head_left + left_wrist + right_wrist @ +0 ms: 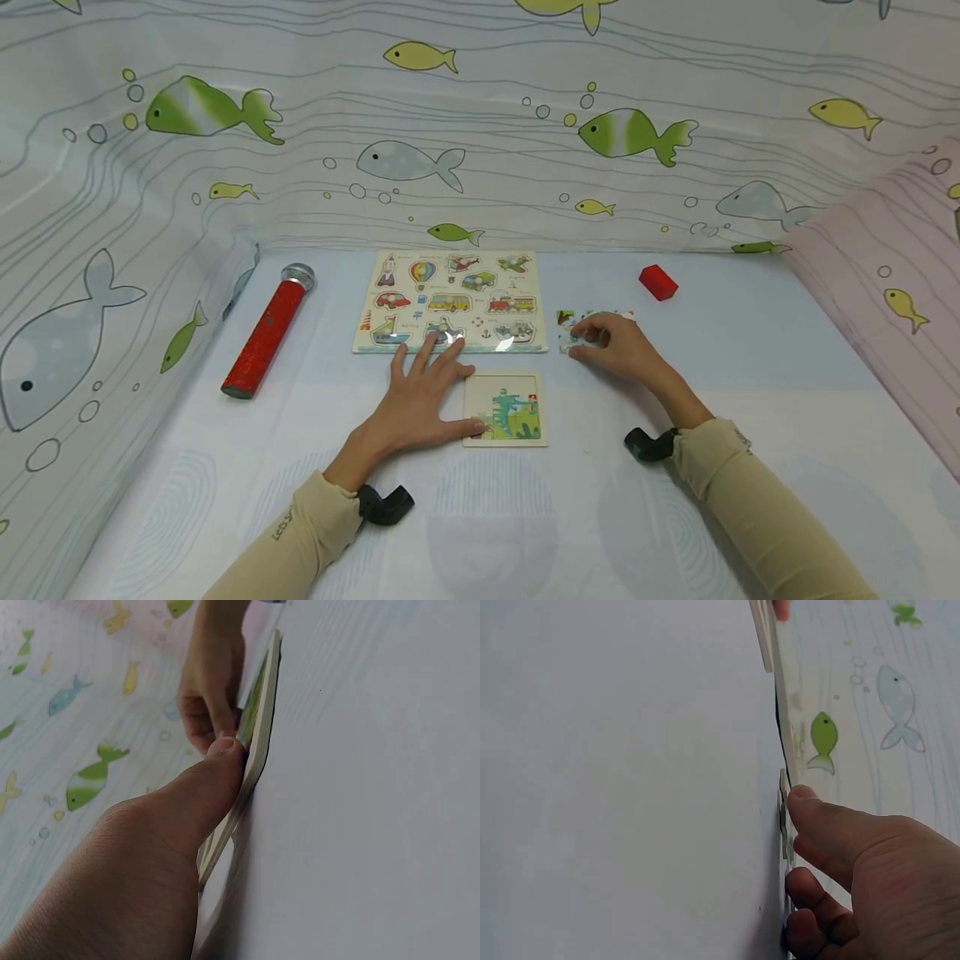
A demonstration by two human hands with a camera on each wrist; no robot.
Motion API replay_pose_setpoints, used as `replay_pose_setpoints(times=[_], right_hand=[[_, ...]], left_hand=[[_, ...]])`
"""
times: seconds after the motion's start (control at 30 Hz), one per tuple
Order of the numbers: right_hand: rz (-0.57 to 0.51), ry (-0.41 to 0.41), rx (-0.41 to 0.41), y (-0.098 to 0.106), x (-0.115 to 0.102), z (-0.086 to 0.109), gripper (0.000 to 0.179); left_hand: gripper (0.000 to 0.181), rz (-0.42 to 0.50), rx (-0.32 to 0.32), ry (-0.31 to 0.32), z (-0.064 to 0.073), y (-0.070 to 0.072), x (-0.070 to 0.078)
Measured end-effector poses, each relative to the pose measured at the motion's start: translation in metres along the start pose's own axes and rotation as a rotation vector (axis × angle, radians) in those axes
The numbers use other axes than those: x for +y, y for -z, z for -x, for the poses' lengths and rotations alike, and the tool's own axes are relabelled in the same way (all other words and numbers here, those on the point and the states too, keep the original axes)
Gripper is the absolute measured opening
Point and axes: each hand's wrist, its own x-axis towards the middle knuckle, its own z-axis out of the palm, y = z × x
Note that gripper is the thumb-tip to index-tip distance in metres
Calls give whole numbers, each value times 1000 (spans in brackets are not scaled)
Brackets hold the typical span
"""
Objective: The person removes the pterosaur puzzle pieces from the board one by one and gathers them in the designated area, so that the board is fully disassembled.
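A small square jigsaw tray (543,408) with a light wooden rim lies in front. Part of a green and teal picture is fitted on its right side; bare wood shows at upper left. My left hand (416,404) is spread flat beside it, thumb resting on the tray's lower left and fingertips over the near edge of a vehicle puzzle board (408,314). To the right, my right hand (622,346) bends over a group of loose jigsaw pieces (565,318). Its thumb and index finger pinch a jigsaw piece (784,814), partly hidden by the fingers.
At the left lies a red microphone (266,333) with a silver head. A red block (658,282) sits at the back right. Fish-printed cloth (495,100) hangs behind and along both sides. Each wrist carries a black camera mount (386,506).
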Motion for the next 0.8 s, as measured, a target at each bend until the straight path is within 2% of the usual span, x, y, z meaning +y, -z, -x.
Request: replay_pose_setpoints(times=[0.23,0.37,0.6,0.67,0.8], right_hand=[[-13,-19,34,-2,-6,0,30],[-37,36,15,-7,-18,2,31],[-79,241,-116,-20,-41,7,33],[-84,265,-164,-24,-47,9,33],[-81,259,-264,-30,-59,11,32]], left_hand=[[85,-5,1,-4,-1,1,0],[85,-1,-1,-1,-1,1,0],[85,2,-7,7,-1,2,2],[84,-1,-8,10,-1,2,2],[84,-6,-7,10,0,3,2]])
